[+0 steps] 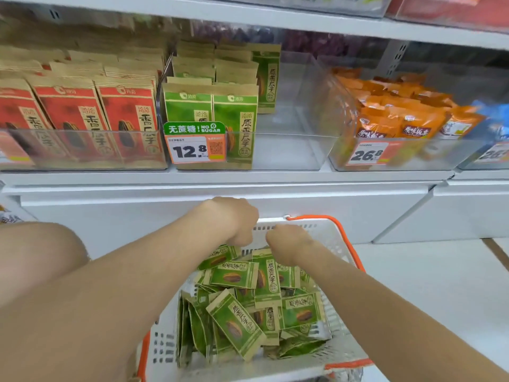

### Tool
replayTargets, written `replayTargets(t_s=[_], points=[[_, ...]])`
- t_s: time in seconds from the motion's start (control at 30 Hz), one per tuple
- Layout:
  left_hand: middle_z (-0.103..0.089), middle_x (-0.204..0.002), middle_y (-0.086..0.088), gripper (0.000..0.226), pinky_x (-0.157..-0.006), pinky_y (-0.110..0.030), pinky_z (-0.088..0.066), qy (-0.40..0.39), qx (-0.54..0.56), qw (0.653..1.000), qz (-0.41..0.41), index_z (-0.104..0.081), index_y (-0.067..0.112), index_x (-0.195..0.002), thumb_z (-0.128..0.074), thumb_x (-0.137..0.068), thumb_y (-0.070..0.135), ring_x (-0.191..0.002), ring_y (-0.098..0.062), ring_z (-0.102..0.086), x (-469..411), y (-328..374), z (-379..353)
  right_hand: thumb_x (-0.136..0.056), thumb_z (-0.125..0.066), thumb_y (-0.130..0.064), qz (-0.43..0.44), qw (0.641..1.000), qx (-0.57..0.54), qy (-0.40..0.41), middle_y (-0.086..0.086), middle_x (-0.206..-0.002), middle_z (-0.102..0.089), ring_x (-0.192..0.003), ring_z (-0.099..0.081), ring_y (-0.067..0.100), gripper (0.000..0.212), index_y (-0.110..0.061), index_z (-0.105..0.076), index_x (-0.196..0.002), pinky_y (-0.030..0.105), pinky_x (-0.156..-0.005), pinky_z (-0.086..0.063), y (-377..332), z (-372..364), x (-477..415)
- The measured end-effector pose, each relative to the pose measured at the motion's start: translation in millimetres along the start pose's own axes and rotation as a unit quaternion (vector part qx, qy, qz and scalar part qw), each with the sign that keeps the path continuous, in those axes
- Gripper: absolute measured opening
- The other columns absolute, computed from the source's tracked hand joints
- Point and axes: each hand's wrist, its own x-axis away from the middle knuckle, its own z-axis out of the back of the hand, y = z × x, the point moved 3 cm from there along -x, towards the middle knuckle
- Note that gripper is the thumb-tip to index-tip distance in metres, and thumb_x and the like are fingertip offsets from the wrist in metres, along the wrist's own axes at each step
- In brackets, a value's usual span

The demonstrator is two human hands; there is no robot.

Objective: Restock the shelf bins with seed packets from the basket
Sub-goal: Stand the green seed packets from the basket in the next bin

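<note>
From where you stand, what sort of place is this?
Most likely a grocery or snack shop aisle. Clear shelf bins hold rows of packaged snacks, price tags reading 12.8 and 26.8 sit on their fronts, and a white shopping basket with orange handles sits below, full of green seed packets.

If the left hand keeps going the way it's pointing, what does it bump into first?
Probably the green seed packets heaped in the basket. The left hand points down at them and may already touch the top one, but depth is hard to judge here.
</note>
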Motion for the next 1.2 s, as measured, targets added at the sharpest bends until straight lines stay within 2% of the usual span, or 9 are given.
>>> replayTargets(t_s=[0.1, 0.23, 0.37, 0.47, 0.57, 0.73, 0.97, 1.07, 1.2], points=[[-0.064, -0.099, -0.004, 0.024, -0.064, -0.034, -0.047, -0.01, 0.003, 1.0, -0.022, -0.068, 0.013, -0.112, -0.049, -0.1, 0.02, -0.079, -0.025, -0.061, -10.7, 0.6, -7.1, -0.1, -0.051, -0.006, -0.066, 0.99, -0.091, -0.083, 0.011, -0.113, -0.067, -0.103, -0.068, 0.029, 0.021, -0.006, -0.065, -0.116, 0.037, -0.08, -0.056, -5.5, -49.7, -8.2], [-0.064, -0.119, -0.007, 0.033, -0.067, -0.035, -0.05, -0.001, 0.016, 0.999, -0.034, -0.064, 0.016, -0.129, -0.045, -0.102, 0.02, -0.096, -0.028, -0.068, -17.8, 2.4, -5.1, -0.106, -0.054, -0.016, -0.145, 0.959, -0.222, -0.1, 0.003, -0.086, -0.061, -0.074, -0.059, 0.016, 0.02, -0.01, -0.058, -0.088, 0.031, -0.07, -0.054, -19.9, -94.7, -18.3], [-0.063, -0.125, -0.007, 0.036, -0.068, -0.035, -0.05, 0.002, 0.009, 0.999, -0.04, -0.063, 0.018, -0.134, -0.044, -0.103, 0.019, -0.102, -0.029, -0.068, -22.6, 4.0, -5.4, -0.101, -0.064, -0.012, -0.216, 0.926, -0.301, -0.071, 0.013, -0.124, -0.063, -0.093, -0.063, 0.017, 0.056, 0.005, -0.037, -0.147, 0.027, -0.07, -0.053, -34.9, -123.1, -24.1], [-0.062, -0.128, -0.007, 0.038, -0.076, -0.038, -0.057, 0.004, -0.006, 0.999, -0.034, -0.062, 0.019, -0.135, -0.044, -0.103, 0.017, -0.104, -0.03, -0.068, -23.6, 1.8, -3.8, -0.096, -0.067, -0.008, -0.266, 0.888, -0.368, -0.069, 0.003, -0.086, -0.061, -0.066, -0.056, 0.012, 0.015, -0.008, -0.055, -0.106, 0.022, -0.052, -0.052, -34.5, -121.3, -23.5], [-0.06, -0.131, -0.008, 0.04, -0.086, -0.043, -0.059, -0.005, -0.013, 1.0, -0.028, -0.062, 0.02, -0.137, -0.045, -0.102, 0.012, -0.107, -0.032, -0.067, -19.8, -0.9, -1.0, -0.091, -0.058, 0.004, -0.272, 0.866, -0.419, -0.037, -0.001, -0.069, -0.045, -0.057, -0.043, 0.012, 0.03, -0.017, -0.043, -0.075, 0.02, -0.043, -0.033, -17.0, -108.1, -24.7], [-0.057, -0.133, -0.011, 0.042, -0.067, -0.034, -0.048, 0.003, -0.008, 1.0, 0.007, -0.058, 0.013, -0.138, -0.045, -0.099, 0.002, -0.104, -0.032, -0.065, -3.6, -6.1, 13.8, -0.087, -0.075, -0.005, -0.176, 0.84, -0.513, -0.023, 0.007, -0.093, -0.063, -0.088, -0.065, 0.023, 0.041, -0.012, -0.064, -0.126, 0.033, -0.075, -0.054, 27.1, -53.4, -14.8], [-0.065, -0.117, -0.013, 0.025, -0.071, -0.04, -0.043, 0.28, -0.032, 0.951, 0.124, -0.064, 0.013, -0.123, -0.048, -0.106, 0.023, -0.105, -0.038, -0.067, 27.1, -15.7, 55.9, -0.078, -0.078, 0.009, 0.048, 0.725, -0.685, -0.043, 0.007, -0.075, -0.059, -0.074, -0.057, 0.024, 0.046, -0.011, -0.075, -0.12, 0.034, -0.067, -0.041, 47.6, 54.8, 14.5], [-0.066, -0.101, -0.015, 0.054, -0.068, -0.039, -0.04, 0.396, 0.049, 0.906, 0.143, -0.067, 0.011, -0.105, -0.028, -0.113, 0.049, -0.097, -0.039, -0.069, 41.9, -20.4, 72.0, -0.081, -0.069, 0.011, 0.139, 0.658, -0.739, -0.047, 0.016, -0.096, -0.055, -0.085, -0.065, 0.025, 0.045, -0.001, -0.068, -0.125, 0.032, -0.073, -0.056, 46.2, 98.2, 30.8], [-0.049, -0.073, -0.007, 0.061, -0.061, -0.038, -0.036, 0.503, 0.131, 0.838, 0.166, -0.055, 0.02, -0.078, -0.019, -0.111, 0.057, -0.075, -0.039, -0.06, 59.5, -27.2, 93.1, -0.077, -0.061, 0.002, 0.167, 0.692, -0.702, 0.019, 0.015, -0.109, -0.063, -0.093, -0.063, 0.029, 0.038, -0.009, -0.07, -0.112, 0.039, -0.081, -0.053, 48.4, 146.0, 48.2]])
